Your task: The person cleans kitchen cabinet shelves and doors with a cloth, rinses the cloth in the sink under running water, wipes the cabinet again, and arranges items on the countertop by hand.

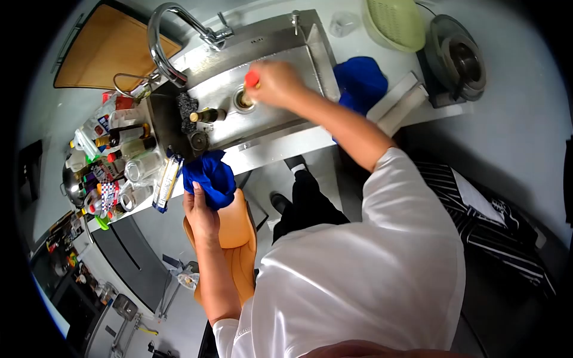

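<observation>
My left hand (200,209) is closed on a crumpled blue cloth (210,178) at the sink's front left edge. Over the steel sink (271,122), my right hand (277,83) grips a red-capped bottle (252,78); motion blur and my fingers hide most of its body. Just below that hand lies the round drain (243,100). A dark green bottle (210,115) with a pale cap leans in the basin, left of the drain. Beside it are a dark scouring pad (187,110) and a round metal strainer (199,141).
Several bottles and jars (122,149) crowd the left counter. A chrome faucet (161,45) arches over the sink. Another blue cloth (361,80), a green colander (394,24) and stacked bowls (462,59) sit on the right. Below my left arm stands a tan chair (236,224).
</observation>
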Action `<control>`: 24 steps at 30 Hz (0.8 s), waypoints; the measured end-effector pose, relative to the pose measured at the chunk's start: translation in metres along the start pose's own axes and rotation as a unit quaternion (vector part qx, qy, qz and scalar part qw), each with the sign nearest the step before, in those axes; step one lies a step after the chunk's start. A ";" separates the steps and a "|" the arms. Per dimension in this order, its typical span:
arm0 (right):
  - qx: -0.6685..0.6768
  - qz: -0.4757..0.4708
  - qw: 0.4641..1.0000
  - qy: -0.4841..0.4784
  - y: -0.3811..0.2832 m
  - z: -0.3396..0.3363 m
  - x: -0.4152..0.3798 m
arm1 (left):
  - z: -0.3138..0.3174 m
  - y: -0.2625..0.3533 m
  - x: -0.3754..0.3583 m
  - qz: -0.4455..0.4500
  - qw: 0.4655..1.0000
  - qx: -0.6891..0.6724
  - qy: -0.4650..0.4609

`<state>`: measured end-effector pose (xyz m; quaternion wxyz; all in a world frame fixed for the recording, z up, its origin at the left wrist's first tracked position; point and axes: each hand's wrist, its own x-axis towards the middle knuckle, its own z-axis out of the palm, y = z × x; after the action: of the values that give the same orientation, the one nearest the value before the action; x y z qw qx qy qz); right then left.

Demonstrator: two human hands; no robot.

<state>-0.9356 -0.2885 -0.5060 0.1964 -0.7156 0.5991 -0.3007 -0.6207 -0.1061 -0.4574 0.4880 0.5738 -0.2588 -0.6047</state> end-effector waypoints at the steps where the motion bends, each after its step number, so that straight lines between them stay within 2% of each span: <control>1: 0.001 0.027 1.000 -0.009 0.004 -0.030 0.002 | 0.000 -0.003 0.003 -0.008 1.000 -0.005 -0.004; 5: -0.030 0.077 0.995 0.055 0.027 -0.132 0.004 | 0.001 -0.006 0.006 -0.006 0.999 -0.010 -0.030; 7: -0.044 0.127 0.988 0.072 0.036 -0.167 0.004 | 0.000 -0.005 0.006 -0.010 0.999 -0.024 -0.022; 8: -0.047 0.122 0.989 0.072 0.048 -0.177 0.005 | -0.001 -0.005 0.006 -0.008 0.999 -0.028 -0.022; 10: -0.106 0.132 0.980 0.102 0.079 -0.191 0.006 | -0.002 -0.005 0.005 -0.004 0.999 -0.024 -0.026; 11: -0.108 0.132 0.980 0.101 0.093 -0.196 0.006 | -0.001 -0.004 0.005 -0.005 0.999 -0.026 -0.027; 13: -0.232 0.127 0.961 0.085 0.108 -0.206 0.007 | 0.002 -0.005 0.005 -0.006 0.999 -0.031 -0.036; 14: -0.245 0.158 0.954 0.073 0.115 -0.209 0.006 | 0.004 -0.006 0.006 -0.007 0.999 -0.032 -0.036; 17: -0.245 0.167 0.952 0.081 0.151 -0.212 0.002 | 0.012 -0.008 0.009 -0.007 0.999 -0.017 -0.042; 24: -0.223 0.221 0.945 0.092 0.167 -0.207 -0.005 | 0.020 -0.010 0.014 -0.025 0.999 0.001 -0.047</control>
<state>-1.1976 -0.3016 -0.4605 0.0373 -0.5601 0.8093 -0.1731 -0.6410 -0.1194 -0.4683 0.4594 0.5516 -0.2673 -0.6429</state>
